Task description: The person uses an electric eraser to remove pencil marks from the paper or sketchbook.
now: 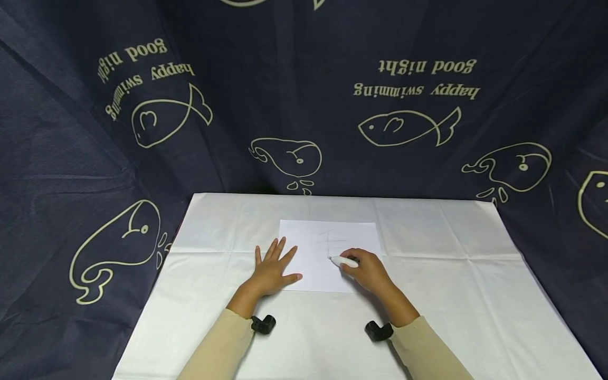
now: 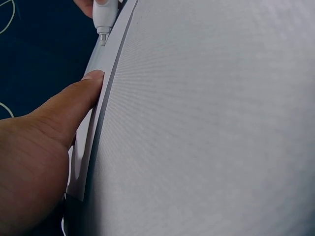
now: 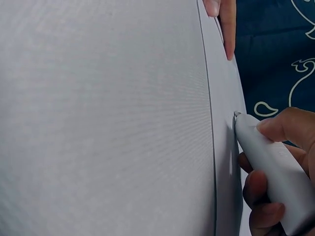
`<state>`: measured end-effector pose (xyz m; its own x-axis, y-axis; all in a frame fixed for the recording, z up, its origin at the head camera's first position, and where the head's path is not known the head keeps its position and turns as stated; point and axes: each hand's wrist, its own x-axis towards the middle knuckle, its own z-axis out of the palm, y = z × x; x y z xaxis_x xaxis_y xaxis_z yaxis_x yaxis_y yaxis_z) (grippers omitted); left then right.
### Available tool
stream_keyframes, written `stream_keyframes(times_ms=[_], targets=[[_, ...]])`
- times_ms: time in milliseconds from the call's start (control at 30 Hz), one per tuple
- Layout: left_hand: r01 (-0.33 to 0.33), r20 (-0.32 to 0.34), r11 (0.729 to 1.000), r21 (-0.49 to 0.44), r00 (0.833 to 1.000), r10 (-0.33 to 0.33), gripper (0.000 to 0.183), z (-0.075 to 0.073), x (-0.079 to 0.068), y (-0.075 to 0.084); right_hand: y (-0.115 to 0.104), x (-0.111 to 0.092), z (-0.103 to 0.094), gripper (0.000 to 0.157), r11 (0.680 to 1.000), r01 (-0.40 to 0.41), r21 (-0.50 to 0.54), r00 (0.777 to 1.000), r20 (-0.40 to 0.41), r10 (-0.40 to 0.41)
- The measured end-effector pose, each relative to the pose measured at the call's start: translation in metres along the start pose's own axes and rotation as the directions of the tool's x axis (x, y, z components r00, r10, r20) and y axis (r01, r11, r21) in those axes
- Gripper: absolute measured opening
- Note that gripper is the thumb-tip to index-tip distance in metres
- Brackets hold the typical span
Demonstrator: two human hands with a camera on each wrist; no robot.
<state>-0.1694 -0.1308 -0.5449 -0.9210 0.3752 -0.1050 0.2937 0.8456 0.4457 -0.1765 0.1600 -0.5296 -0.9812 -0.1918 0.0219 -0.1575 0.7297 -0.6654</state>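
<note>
A sheet of white paper (image 1: 318,277) lies on the table, with a few thin grey lines crossing a vertical one. My left hand (image 1: 269,273) rests spread over its left edge, the thumb on the near left corner. My right hand (image 1: 371,272) grips a thick white pen-shaped tool (image 3: 275,169) between thumb and fingers. In the left wrist view, the tool (image 2: 105,14) shows a narrow metal collar and a small tip. That tip meets the paper at the lower end of the vertical line.
A white cloth (image 1: 427,232) with fold creases covers the table. Behind it hangs a dark blue curtain (image 1: 332,63) printed with fish, whales and upside-down lettering. Black wrist cameras (image 1: 263,324) sit at both cuffs.
</note>
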Motion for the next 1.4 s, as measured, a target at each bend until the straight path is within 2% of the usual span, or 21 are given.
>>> stream_keyframes(times_ms=[500, 667, 900, 1100, 1300, 1400], targets=[[-0.003, -0.004, 1.000, 0.001, 1.000, 0.003, 0.080, -0.0005, -0.0003, 0.0001, 0.0012, -0.0014, 0.0008, 0.023, 0.999, 0.040, 0.001, 0.999, -0.017, -0.040], [-0.002, 0.001, 1.000, 0.001, 1.000, 0.002, 0.080, -0.0001, 0.0001, 0.0001, 0.0008, 0.0000, 0.0012, 0.023, 0.999, 0.048, -0.019, 0.998, -0.042, -0.049], [-0.005, -0.006, 1.000, -0.004, 1.000, 0.005, 0.079, 0.0002, 0.0001, -0.0005, -0.0007, 0.0000, -0.0001, 0.022, 0.997, 0.067, -0.027, 0.997, -0.028, -0.068], [-0.008, -0.001, 1.000, -0.006, 1.000, 0.008, 0.079, -0.0004, -0.0002, 0.0001, -0.0006, 0.0010, -0.0001, 0.021, 0.995, 0.081, -0.054, 0.995, -0.058, -0.084], [-0.008, 0.000, 1.000, -0.006, 1.000, 0.008, 0.080, -0.0008, 0.0000, -0.0003, -0.0021, 0.0014, -0.0010, 0.021, 0.995, 0.083, -0.052, 0.996, -0.031, -0.084], [-0.008, 0.000, 1.000, -0.009, 1.000, 0.008, 0.079, -0.0004, 0.0000, -0.0011, -0.0022, 0.0018, -0.0010, 0.021, 0.994, 0.090, -0.057, 0.994, -0.052, -0.093]])
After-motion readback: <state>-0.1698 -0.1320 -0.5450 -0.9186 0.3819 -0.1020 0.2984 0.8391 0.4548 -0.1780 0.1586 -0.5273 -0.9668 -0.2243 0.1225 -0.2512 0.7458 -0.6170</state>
